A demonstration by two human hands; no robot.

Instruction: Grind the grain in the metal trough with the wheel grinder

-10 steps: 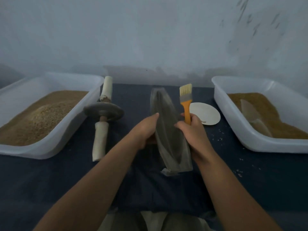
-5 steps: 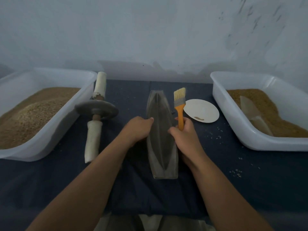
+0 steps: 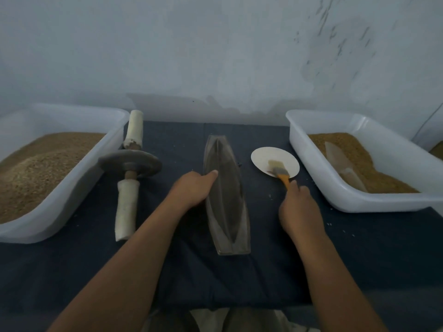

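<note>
The dark blue cloth-covered surface (image 3: 359, 259) runs from me to the pale wall. On its left edge sits a big white plastic tub (image 3: 72, 200) heaped with brown grain (image 3: 36, 168). A second white tub (image 3: 311, 168) stands at the far right, well apart from the first, with a lower bed of grain (image 3: 378, 173) and a translucent scoop (image 3: 340, 161) lying half sunk in it.

The wheel grinder (image 3: 129, 162) lies flat on the surface just beside the left tub. Its grey disc sits midway along a pale handle that points away from me. Neither hand touches it.

The metal trough (image 3: 225, 200) lies lengthwise in the middle of the surface, between the grinder and a white paper plate (image 3: 263, 156). Its inside looks dark grey, and I cannot tell whether any grain lies in it.

My left hand (image 3: 194, 188) holds the trough by its left wall, thumb laid over the rim. My right hand (image 3: 299, 207) is right of the trough, fingers curled round the orange handle of a brush (image 3: 279, 172). The blurred bristles are over the near part of the plate.

A few loose grains (image 3: 271, 195) speckle the cloth near my right hand.
</note>
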